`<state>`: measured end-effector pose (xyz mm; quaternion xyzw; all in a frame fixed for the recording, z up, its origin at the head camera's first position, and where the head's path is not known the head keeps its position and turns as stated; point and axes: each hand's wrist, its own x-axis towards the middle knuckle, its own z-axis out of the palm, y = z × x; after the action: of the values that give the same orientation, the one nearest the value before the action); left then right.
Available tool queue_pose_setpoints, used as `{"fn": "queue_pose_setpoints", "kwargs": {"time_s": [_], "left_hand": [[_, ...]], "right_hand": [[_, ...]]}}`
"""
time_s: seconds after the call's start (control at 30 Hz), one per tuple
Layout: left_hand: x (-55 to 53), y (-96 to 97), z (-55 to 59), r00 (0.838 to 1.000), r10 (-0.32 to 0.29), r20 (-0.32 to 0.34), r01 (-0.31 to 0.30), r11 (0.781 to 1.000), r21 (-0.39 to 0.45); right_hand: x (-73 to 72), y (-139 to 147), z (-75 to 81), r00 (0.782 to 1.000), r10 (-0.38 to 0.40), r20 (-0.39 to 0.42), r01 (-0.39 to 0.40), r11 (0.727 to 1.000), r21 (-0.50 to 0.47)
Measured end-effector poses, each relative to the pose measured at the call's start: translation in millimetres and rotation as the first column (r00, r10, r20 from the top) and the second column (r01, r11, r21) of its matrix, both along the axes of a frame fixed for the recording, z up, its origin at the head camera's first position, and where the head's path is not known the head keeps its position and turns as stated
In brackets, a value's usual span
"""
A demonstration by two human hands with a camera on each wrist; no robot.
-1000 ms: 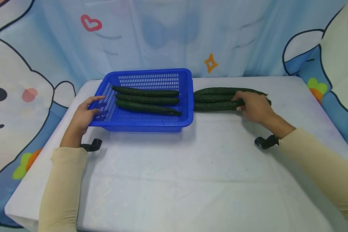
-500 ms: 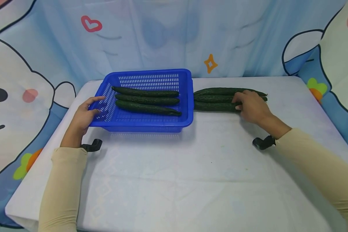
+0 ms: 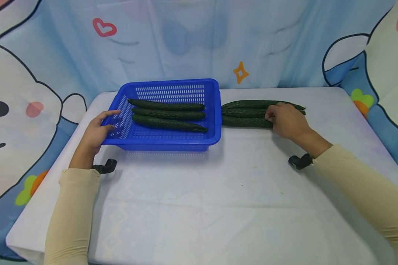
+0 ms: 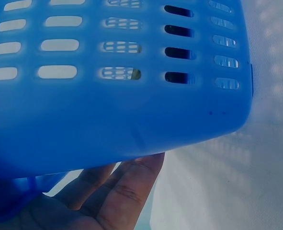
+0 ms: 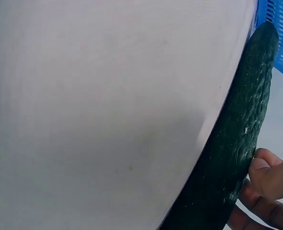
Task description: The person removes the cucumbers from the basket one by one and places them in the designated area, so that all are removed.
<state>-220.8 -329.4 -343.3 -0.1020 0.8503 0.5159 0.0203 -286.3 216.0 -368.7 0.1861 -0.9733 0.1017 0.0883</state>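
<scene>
My left hand (image 3: 96, 130) grips the left end of a blue plastic basket (image 3: 169, 146), thumb and index finger over its rim. In the left wrist view, fingers (image 4: 131, 191) show below the basket's slotted wall (image 4: 107, 120). Inside the basket lie three dark green cucumbers (image 3: 169, 115) side by side. To its right, a second group of cucumbers (image 3: 245, 121) lies on the table. My right hand (image 3: 290, 121) is over the right part of that group, covering some of it. In the right wrist view its bent fingers meet the edge of the front cucumber (image 5: 237, 129); whether they hold it is unclear.
A white cloth covers the table (image 3: 199, 206). The second group's left ends are at the basket's right side. Behind the table hangs a light blue curtain (image 3: 185, 44) with cartoon prints. A black wrist camera (image 3: 300, 162) sits under the right wrist.
The right hand has shifted slightly left, and its thumb has come up from the near side of the front cucumber. That cucumber's right end has slid left. Left hand and basket stay put.
</scene>
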Motion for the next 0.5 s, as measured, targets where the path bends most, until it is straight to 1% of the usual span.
{"fn": "queue_pose_setpoints", "kwargs": {"time_s": [0.23,0.37,0.5], "left_hand": [[-0.4,0.2,-0.6,1.000,-0.009,-0.009,0.009,1.000,0.004],[-0.6,0.1,-0.1,1.000,-0.004,-0.005,0.004,1.000,0.004],[0.5,0.5,1.2,1.000,0.006,0.001,-0.006,1.000,-0.001]], "right_hand": [[5.6,-0.6,2.5,1.000,-0.009,-0.015,0.008,1.000,-0.007],[10.9,-4.5,8.5,0.998,0.021,-0.056,-0.023,0.999,-0.037],[19.4,-15.2,20.2,0.993,0.065,-0.099,-0.072,0.995,-0.070]]}}
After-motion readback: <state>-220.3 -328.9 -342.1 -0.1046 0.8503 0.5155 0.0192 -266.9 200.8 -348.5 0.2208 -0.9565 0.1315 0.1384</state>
